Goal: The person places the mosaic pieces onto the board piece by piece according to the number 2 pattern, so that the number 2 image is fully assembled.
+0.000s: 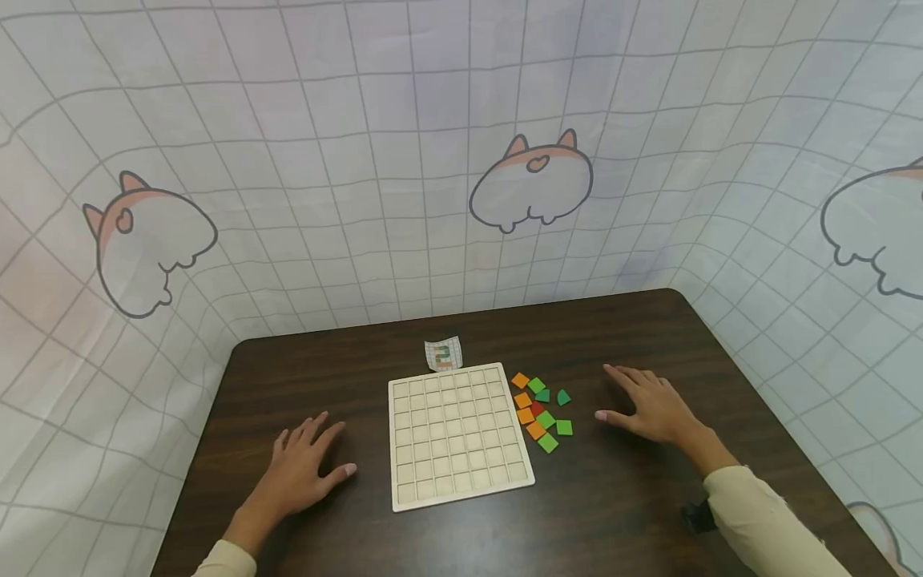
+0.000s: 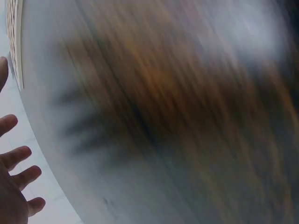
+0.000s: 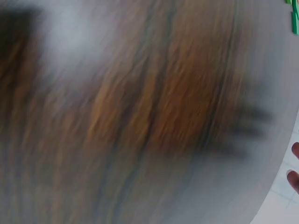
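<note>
My left hand (image 1: 299, 469), fingers spread and holding nothing, is over the table left of a cream grid board (image 1: 461, 433). In the left wrist view its fingers (image 2: 28, 177) show at the left edge, near the board's rim (image 2: 17, 46). On the other side, my right hand (image 1: 652, 407) is spread too, its thumb toward a loose group of small tiles. The group has orange squares (image 1: 536, 430), light green squares (image 1: 548, 443), a red piece (image 1: 538, 409) and dark green pieces (image 1: 563, 397). Every cell of the board is bare.
A small paper card (image 1: 443, 354) with a coloured pattern on a grid lies behind the board. The dark wooden table (image 1: 324, 369) meets a white checked curtain (image 1: 346, 200) at the back and sides. A black object (image 1: 698, 517) shows beside the right sleeve.
</note>
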`<state>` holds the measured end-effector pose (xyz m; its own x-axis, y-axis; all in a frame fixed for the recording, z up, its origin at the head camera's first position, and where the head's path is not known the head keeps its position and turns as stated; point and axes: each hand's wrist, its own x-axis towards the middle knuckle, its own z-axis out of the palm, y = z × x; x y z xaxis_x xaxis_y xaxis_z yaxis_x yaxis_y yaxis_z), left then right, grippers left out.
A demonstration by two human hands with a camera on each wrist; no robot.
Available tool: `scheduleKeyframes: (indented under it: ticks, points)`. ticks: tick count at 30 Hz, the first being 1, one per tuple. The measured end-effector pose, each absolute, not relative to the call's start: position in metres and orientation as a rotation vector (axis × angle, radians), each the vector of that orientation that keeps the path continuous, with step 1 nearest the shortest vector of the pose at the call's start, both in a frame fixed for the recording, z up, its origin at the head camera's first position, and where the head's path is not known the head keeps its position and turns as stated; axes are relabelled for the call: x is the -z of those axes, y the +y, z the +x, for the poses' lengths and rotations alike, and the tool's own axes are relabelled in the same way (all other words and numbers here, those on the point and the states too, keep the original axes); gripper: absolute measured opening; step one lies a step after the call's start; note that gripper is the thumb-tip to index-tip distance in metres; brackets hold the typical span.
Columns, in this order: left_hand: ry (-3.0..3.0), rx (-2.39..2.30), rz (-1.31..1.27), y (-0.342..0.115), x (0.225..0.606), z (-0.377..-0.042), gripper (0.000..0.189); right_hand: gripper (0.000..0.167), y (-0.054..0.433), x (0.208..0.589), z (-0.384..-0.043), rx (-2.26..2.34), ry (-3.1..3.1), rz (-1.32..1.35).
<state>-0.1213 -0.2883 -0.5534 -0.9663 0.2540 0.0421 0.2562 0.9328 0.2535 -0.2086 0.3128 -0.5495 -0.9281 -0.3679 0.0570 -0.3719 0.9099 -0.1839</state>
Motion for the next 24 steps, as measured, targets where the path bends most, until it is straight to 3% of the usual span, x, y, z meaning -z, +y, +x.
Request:
scheduleKeyframes:
  ticks: [24]
  points:
    - [-3.165,0.564,-0.529,-0.230,0.567,-0.109,0.071,0.062,0.265,0.559,-0.229,-0.681,-3.045,0.668]
